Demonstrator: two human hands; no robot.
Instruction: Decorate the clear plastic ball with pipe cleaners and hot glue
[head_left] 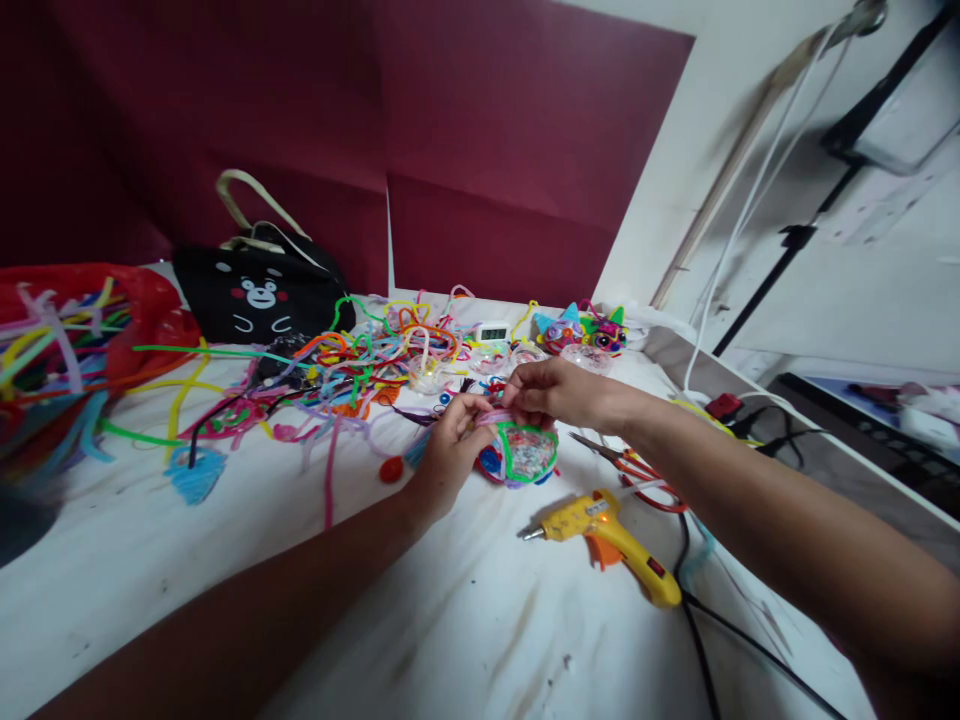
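My left hand point(448, 448) grips the left edge of a colourful pipe-cleaner craft piece point(529, 452), which has a green outline, a clear shiny middle and a blue round part. Fingers of my right hand point(551, 392) are pinched together at its upper edge, by a pink-purple pipe cleaner strip; whether they hold that strip is hard to see. Just below and to the right lies a yellow hot glue gun point(611, 535), its nozzle pointing left. Orange-handled scissors point(637, 475) rest under my right forearm.
Tangled pipe cleaners point(375, 350) spread behind my hands. A red bag point(161, 320) of pipe cleaners and a black bag point(262, 290) stand left. A small digital timer point(492, 333) and finished-looking colourful figures point(600, 330) sit at the back. Black cables point(694, 640) run along the right.
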